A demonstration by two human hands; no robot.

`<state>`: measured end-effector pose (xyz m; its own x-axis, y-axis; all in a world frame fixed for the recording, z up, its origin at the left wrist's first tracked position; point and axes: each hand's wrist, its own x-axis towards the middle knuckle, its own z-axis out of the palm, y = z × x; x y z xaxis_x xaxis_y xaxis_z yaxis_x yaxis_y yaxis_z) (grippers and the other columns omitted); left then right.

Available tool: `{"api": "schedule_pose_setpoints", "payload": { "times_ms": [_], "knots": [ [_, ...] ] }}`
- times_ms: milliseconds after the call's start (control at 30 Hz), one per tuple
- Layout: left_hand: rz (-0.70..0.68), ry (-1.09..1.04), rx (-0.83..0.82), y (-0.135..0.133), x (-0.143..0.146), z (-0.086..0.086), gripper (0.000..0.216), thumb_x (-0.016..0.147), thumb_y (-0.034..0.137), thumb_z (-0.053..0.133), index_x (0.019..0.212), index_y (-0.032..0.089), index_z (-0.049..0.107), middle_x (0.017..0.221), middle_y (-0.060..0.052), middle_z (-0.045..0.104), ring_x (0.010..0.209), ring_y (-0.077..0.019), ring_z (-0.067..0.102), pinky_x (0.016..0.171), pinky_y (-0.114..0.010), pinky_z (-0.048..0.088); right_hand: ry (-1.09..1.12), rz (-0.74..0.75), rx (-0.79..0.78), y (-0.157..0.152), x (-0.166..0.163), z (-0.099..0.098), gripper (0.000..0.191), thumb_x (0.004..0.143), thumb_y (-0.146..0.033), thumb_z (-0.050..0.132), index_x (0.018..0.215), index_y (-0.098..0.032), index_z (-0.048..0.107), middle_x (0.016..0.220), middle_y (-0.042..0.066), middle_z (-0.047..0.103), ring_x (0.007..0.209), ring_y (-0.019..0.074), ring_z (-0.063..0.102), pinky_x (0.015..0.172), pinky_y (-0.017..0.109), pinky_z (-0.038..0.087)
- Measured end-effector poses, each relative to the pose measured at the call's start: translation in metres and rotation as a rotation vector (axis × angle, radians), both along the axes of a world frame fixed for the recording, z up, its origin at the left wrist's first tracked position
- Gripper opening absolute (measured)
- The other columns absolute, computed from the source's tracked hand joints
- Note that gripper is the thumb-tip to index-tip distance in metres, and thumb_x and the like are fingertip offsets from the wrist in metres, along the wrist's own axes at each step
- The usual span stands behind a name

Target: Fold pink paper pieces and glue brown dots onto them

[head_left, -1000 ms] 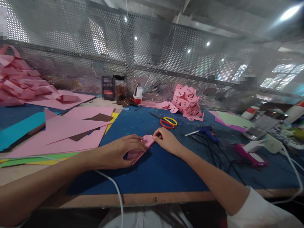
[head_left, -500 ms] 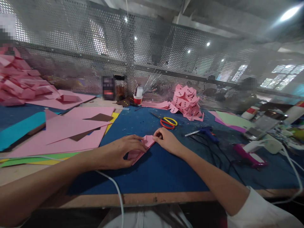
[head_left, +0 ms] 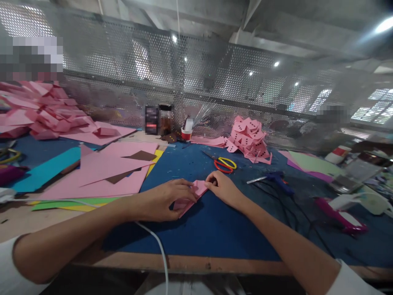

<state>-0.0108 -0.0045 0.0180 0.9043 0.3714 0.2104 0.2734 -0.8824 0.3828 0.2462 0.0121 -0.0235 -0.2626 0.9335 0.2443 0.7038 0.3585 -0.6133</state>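
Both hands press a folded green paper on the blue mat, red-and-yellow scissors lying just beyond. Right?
No: the head view shows the folded paper is pink, not green. The left hand and right hand do press it on the blue mat, scissors just beyond.

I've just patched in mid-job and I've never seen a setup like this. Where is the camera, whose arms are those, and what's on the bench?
There is no machine here. The single view comes from a camera worn on a person's head, looking forward and down, so the two bare arms are that person's own.

The left hand and right hand both grip a pink folded paper lying on a blue mat. The left fingers lie over it and the right fingertips pinch its far corner.

Behind the hands are scissors, a blue glue gun and a heap of pink folded pieces. Large pink sheets lie to the left. A perforated metal screen backs the bench.
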Motion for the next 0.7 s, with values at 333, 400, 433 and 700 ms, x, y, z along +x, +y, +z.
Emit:
{"api": "schedule_pose_setpoints", "payload": {
  "times_ms": [333, 400, 433, 700],
  "knots": [
    [0.012, 0.027, 0.001, -0.0004, 0.0006, 0.0010, 0.057, 0.075, 0.007, 0.059, 0.129, 0.025, 0.061, 0.132, -0.002, 0.064, 0.136, -0.0258, 0.043, 0.116, -0.041, 0.034, -0.010, -0.009, 0.012, 0.0019, -0.0008, -0.0029, 0.007, 0.088, -0.024, 0.062, 0.091, -0.018, 0.064, 0.091, 0.003, 0.062, 0.078, 0.0130, 0.057, 0.073, 0.027, 0.044],
    [0.005, 0.018, 0.000, -0.0002, 0.0001, 0.0004, 0.057, 0.075, 0.007, 0.060, 0.129, 0.025, 0.061, 0.132, -0.002, 0.064, 0.136, -0.0264, 0.043, 0.115, -0.041, 0.035, -0.009, -0.011, 0.007, 0.0019, -0.0006, -0.0027, 0.006, 0.087, -0.023, 0.062, 0.091, -0.018, 0.064, 0.090, 0.003, 0.062, 0.077, 0.0130, 0.057, 0.073, 0.027, 0.044],
    [0.003, 0.015, -0.002, -0.0002, -0.0001, 0.0005, 0.057, 0.075, 0.007, 0.060, 0.129, 0.025, 0.061, 0.132, -0.002, 0.064, 0.136, -0.0266, 0.043, 0.115, -0.041, 0.036, -0.005, -0.011, 0.002, 0.0016, -0.0005, -0.0022, 0.006, 0.087, -0.023, 0.062, 0.090, -0.018, 0.063, 0.090, 0.003, 0.062, 0.077, 0.0130, 0.057, 0.073, 0.027, 0.044],
    [0.010, 0.021, -0.013, -0.0007, -0.0010, 0.0016, 0.059, 0.073, 0.006, 0.059, 0.129, 0.026, 0.060, 0.132, -0.002, 0.063, 0.137, -0.0257, 0.042, 0.115, -0.040, 0.036, 0.013, 0.017, 0.003, -0.0018, 0.0000, 0.0025, 0.007, 0.089, -0.024, 0.061, 0.090, -0.018, 0.063, 0.091, 0.003, 0.062, 0.078, 0.0127, 0.058, 0.074, 0.028, 0.045]
  ]
}}
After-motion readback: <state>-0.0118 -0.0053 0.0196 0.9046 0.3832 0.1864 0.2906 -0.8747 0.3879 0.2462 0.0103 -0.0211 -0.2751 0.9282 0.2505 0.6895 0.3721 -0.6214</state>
